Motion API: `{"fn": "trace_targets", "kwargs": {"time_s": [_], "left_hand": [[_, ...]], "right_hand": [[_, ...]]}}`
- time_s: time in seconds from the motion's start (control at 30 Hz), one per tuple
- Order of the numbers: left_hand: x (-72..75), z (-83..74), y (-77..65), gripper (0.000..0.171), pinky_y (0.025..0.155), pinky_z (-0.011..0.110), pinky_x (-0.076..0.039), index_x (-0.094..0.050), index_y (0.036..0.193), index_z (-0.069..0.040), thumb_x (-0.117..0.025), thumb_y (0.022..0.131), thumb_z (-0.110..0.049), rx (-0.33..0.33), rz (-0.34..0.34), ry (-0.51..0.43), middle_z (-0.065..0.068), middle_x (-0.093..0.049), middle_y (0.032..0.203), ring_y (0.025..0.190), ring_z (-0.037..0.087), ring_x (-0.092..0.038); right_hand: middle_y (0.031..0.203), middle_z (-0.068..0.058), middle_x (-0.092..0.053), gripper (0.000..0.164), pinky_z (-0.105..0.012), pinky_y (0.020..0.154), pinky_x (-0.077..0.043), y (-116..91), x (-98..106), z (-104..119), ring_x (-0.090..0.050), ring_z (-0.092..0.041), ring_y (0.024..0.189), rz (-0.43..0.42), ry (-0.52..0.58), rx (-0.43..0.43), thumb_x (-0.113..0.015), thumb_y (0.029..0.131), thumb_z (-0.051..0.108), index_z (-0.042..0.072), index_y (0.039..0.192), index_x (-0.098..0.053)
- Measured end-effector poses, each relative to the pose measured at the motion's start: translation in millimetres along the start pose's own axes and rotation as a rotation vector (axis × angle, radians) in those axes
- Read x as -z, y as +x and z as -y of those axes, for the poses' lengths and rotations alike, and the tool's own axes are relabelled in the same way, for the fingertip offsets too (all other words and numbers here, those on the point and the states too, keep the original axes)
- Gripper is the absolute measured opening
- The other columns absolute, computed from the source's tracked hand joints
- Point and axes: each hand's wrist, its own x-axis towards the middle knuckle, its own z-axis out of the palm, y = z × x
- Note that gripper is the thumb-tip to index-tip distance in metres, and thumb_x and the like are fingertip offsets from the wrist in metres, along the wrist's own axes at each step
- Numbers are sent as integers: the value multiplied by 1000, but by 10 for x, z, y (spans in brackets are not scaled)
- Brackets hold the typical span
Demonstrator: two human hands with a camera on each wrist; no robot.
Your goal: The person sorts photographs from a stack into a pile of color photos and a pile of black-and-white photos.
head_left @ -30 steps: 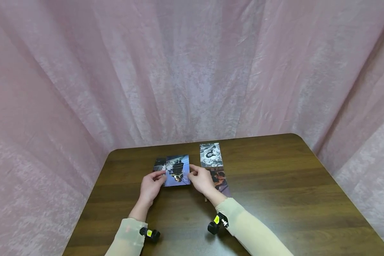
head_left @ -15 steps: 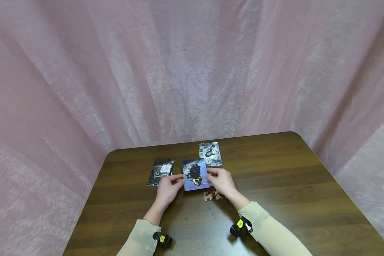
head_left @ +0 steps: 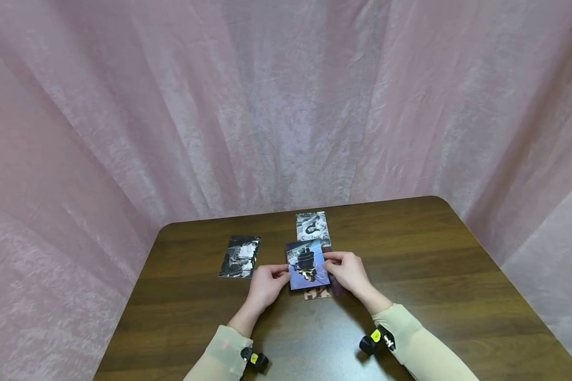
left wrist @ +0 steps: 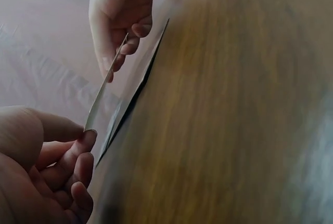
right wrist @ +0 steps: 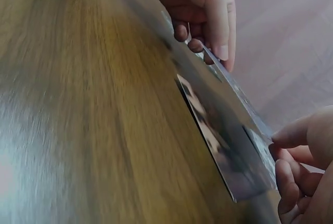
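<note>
A bluish photo print (head_left: 307,264) with a dark upside-down figure hangs just over the table between my hands. My left hand (head_left: 265,286) pinches its left edge with thumb and fingertips. At the opposite edge, my right hand (head_left: 350,271) holds it in a similar pinch. Seen side-on in the left wrist view, the held print (left wrist: 99,96) is a thin sheet, apart from the prints on the table. Below it lies a brownish-purple photo print (right wrist: 218,151), mostly covered by the held one in the head view. A black-and-white photo print (head_left: 312,228) lies directly behind.
Another dark black-and-white photo print (head_left: 240,257) lies to the left, beyond my left hand. All rest on a brown wooden table (head_left: 434,275). Pink curtains (head_left: 286,106) rise behind the table's back edge and at both sides.
Both hands have carried the bluish print rightward, from over the left black-and-white print to over the brownish-purple one. The left print is now uncovered.
</note>
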Motion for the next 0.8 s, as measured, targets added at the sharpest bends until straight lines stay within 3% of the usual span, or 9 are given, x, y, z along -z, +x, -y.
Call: {"fn": "trace_targets", "kwargs": {"time_s": [0.27, 0.5, 0.8], "left_hand": [[-64, -63, -19, 28, 71, 31, -53, -82, 119, -3, -77, 93, -13, -31, 75, 61, -2, -78, 89, 76, 9, -63], [-77, -111, -38, 27, 72, 33, -53, -82, 119, -2, -79, 94, -11, -16, 136, 85, -1, -79, 90, 75, 9, -62], [-73, -90, -56, 29, 69, 32, -50, -81, 120, -2, -79, 93, -11, -2, 149, 105, -3, -77, 88, 71, 9, -58]], "right_hand": [[90, 2, -80, 33, -34, 76, -52, -53, 109, -132, -66, -10, 80, 49, -34, 13, -78, 89, 13, 7, 122, -82], [99, -1, -81, 31, -37, 77, -53, -103, 123, -177, -67, -13, 85, 44, -63, 8, -79, 90, 15, 9, 119, -84], [96, 2, -81, 30, -36, 76, -53, -112, 76, -197, -68, -14, 87, 50, -88, 27, -78, 89, 14, 10, 119, -84]]}}
